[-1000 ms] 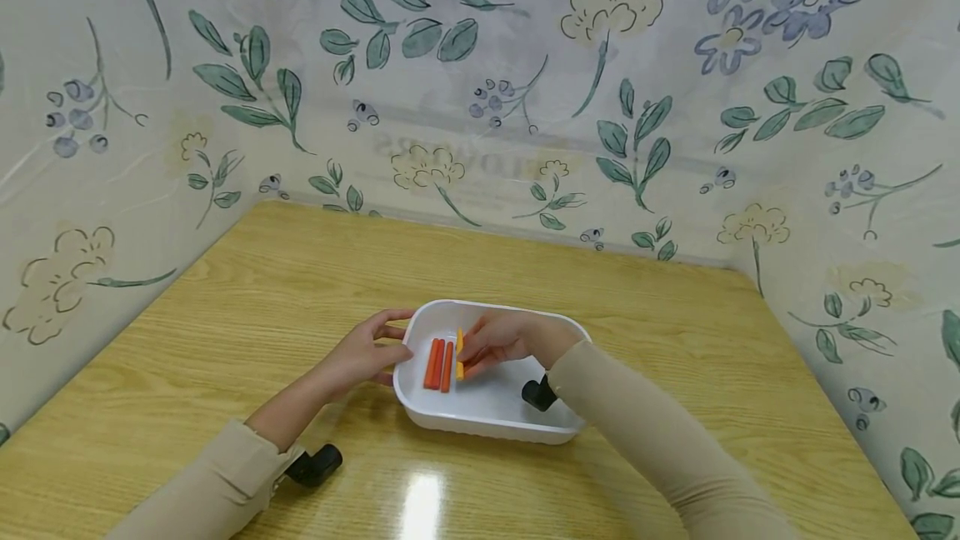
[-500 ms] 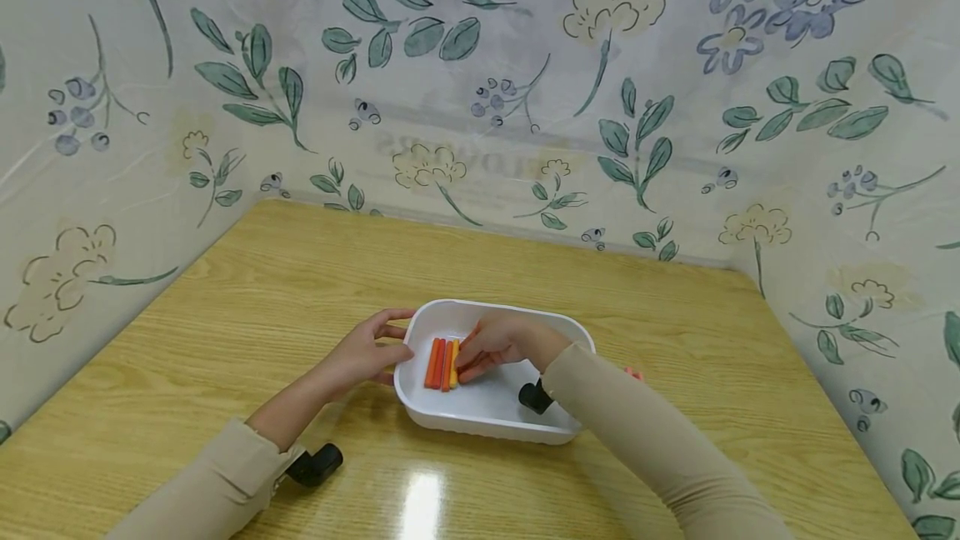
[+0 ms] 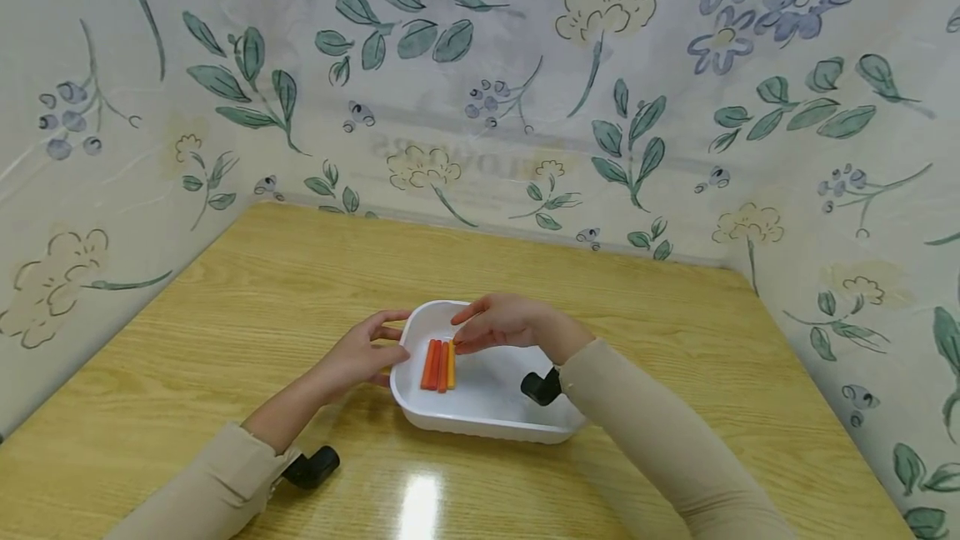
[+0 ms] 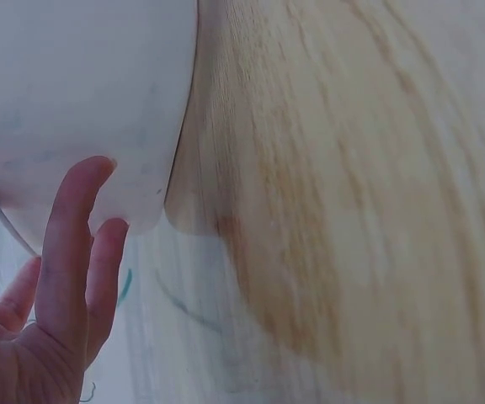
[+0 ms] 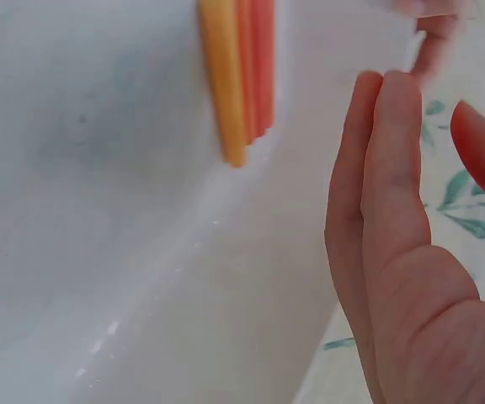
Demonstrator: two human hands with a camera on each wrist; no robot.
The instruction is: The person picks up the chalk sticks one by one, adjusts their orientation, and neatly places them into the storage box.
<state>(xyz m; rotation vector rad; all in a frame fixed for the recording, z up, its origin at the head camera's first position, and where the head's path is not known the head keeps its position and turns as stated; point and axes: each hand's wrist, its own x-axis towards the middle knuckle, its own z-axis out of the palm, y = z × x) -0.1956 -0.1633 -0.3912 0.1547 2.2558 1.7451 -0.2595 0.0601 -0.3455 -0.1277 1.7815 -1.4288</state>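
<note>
There are four sticks (image 3: 443, 367), one tray (image 3: 487, 386) and one table (image 3: 330, 265).

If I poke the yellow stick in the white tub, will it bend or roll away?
Probably no bending: the yellow stick lies straight. It looks slim, so it's likely light and easy to nudge. Pushed toward the reddish sticks beside it, it likely won't roll far; the other way, the white tub has bare floor, so it might.

You can make out faint, mirror-reversed lettering (image 3: 483, 160) on the floral backdrop (image 3: 517, 127). Partly blurred, it seems to give you "FLOWERS".
</note>
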